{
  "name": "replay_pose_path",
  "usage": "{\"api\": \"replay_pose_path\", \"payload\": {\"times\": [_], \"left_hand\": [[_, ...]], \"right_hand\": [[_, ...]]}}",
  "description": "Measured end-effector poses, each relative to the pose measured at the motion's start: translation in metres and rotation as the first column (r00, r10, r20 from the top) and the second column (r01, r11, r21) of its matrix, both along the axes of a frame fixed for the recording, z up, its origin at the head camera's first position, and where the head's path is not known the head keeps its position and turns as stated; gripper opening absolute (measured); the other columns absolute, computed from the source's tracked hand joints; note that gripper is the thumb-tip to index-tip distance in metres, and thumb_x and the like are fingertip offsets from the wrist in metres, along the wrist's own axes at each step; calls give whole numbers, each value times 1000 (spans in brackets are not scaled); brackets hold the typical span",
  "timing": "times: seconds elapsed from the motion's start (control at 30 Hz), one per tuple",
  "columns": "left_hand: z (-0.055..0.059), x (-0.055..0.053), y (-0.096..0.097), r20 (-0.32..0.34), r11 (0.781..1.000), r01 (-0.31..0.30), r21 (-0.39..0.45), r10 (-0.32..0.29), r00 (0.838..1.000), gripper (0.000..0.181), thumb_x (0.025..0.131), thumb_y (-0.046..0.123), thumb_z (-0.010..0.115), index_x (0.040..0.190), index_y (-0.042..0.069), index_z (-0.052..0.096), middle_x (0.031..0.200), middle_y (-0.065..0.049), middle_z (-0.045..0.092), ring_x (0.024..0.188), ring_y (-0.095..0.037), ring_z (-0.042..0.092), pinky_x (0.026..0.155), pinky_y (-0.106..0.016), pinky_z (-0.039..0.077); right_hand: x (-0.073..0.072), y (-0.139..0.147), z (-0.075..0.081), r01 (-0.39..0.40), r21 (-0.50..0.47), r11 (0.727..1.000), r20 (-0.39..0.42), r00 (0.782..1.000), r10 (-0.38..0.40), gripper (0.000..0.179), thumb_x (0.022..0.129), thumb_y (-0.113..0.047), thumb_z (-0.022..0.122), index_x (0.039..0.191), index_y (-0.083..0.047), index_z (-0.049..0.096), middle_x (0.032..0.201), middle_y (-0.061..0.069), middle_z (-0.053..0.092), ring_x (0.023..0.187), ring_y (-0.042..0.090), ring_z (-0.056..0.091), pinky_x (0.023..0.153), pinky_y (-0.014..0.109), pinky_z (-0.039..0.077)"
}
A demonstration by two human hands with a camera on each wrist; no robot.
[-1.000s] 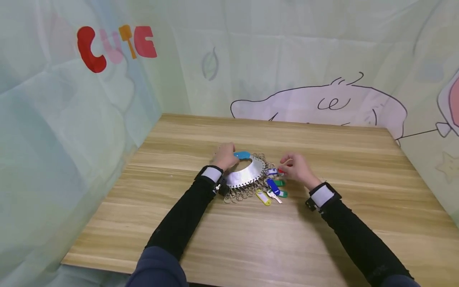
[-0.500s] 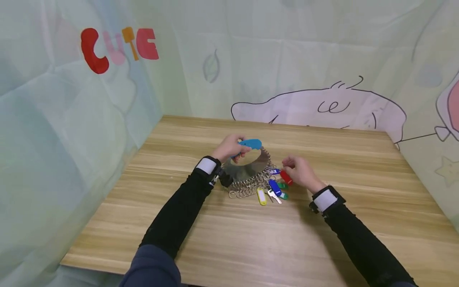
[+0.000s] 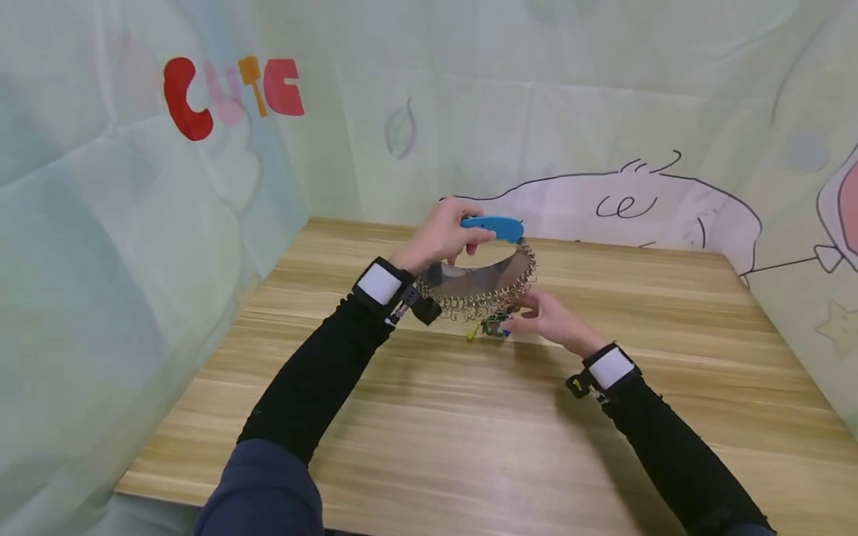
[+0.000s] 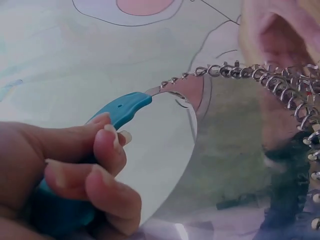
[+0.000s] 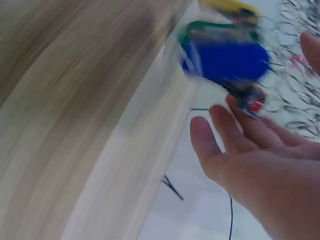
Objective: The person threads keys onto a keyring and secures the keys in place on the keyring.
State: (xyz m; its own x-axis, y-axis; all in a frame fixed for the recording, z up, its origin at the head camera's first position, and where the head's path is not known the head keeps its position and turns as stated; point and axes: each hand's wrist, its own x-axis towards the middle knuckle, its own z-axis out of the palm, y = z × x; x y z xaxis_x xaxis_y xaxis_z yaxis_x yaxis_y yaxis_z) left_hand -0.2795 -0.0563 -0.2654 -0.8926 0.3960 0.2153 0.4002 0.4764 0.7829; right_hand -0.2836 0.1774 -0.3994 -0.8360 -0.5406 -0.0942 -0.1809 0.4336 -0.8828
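Observation:
My left hand (image 3: 442, 234) grips the blue handle (image 3: 501, 228) of a large key ring holder, raised over the table. Its curved metal plate (image 3: 479, 281) carries small split rings (image 4: 285, 90) all along the outer edge. Numbers are stamped on the plate in the left wrist view. From the right part of the rings hang colored key tags (image 3: 496, 324). A blue tag (image 5: 227, 61), blurred, dangles in the right wrist view beside a green one and a yellow tag (image 5: 230, 7). My right hand (image 3: 553, 321) is right by the tags, fingers loosely bent and spread, pinching nothing.
The wood-grain table (image 3: 429, 432) stretches under both arms. A printed cloth backdrop (image 3: 362, 112) with cartoon drawings and colored letters stands behind and on the left. Each wrist wears a black strap (image 3: 382, 283) with a small camera.
My left hand has lifted the key ring holder off the table, tilting it up, and the tags now hang from it. My right hand has let go of the red key tag.

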Motion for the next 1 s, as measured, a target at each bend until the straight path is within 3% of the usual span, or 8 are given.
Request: {"api": "replay_pose_path", "payload": {"times": [0.1, 0.17, 0.27, 0.33, 0.53, 0.77, 1.0], "left_hand": [[16, 4, -1, -1, 1000, 13, -23, -13, 1000, 20, 94, 16, 61, 78, 8, 52, 59, -3, 50, 39, -11, 35, 41, -23, 34], [24, 5, -3, 0, 999, 18, -26, -18, 1000, 18, 94, 17, 61, 81, 7, 54, 60, -3, 50, 40, -11, 35, 41, -24, 35], [32, 6, -8, -5, 999, 22, -30, -22, 1000, 18, 95, 18, 61, 82, 6, 55, 61, -4, 51, 40, -12, 36, 41, -24, 36], [36, 7, -11, -13, 999, 25, -25, -26, 1000, 16, 94, 18, 61, 85, 5, 59, 62, -6, 53, 39, -12, 35, 41, -25, 37], [42, 9, -15, -15, 999, 26, -40, -26, 1000, 15, 94, 20, 62, 86, 7, 61, 65, -10, 57, 39, -11, 35, 41, -25, 37], [46, 11, -16, -15, 998, 26, -60, -27, 1000, 16, 93, 19, 63, 87, 5, 63, 64, -10, 58, 38, -12, 34, 41, -25, 35], [54, 12, -15, -38, 997, 32, -73, -35, 999, 15, 93, 19, 63, 86, 6, 64, 61, -5, 58, 38, -12, 36, 41, -25, 37]], "right_hand": [[2, -6, 2, -23, -27, 999, -14, 1000, 23, 57, 89, -28, 68, 138, -6, 48, 136, 15, 57, 123, 26, 57, 104, 42, 45], [4, -9, 3, -5, -59, 998, -44, 999, 2, 44, 89, -25, 68, 127, -5, 58, 121, 14, 67, 106, 17, 65, 95, 34, 51], [7, -10, 7, 55, -65, 996, -99, 993, -62, 34, 87, -25, 71, 113, -3, 64, 105, 13, 72, 86, 9, 67, 81, 27, 52], [7, -9, 9, 79, -53, 995, -138, 987, -86, 34, 85, -25, 73, 110, -3, 64, 102, 14, 71, 80, 11, 67, 75, 28, 53], [9, -6, 14, 111, -5, 994, -185, 977, -110, 38, 84, -29, 74, 113, -6, 66, 102, 13, 70, 85, 19, 66, 76, 30, 53], [11, -6, 15, 115, 17, 993, -233, 967, -108, 33, 82, -29, 76, 107, -9, 68, 86, 6, 68, 71, 16, 57, 59, 25, 47], [10, -5, 20, 118, 33, 992, -323, 941, -101, 30, 81, -27, 77, 104, -9, 69, 77, 7, 67, 63, 15, 53, 52, 23, 41]]}}
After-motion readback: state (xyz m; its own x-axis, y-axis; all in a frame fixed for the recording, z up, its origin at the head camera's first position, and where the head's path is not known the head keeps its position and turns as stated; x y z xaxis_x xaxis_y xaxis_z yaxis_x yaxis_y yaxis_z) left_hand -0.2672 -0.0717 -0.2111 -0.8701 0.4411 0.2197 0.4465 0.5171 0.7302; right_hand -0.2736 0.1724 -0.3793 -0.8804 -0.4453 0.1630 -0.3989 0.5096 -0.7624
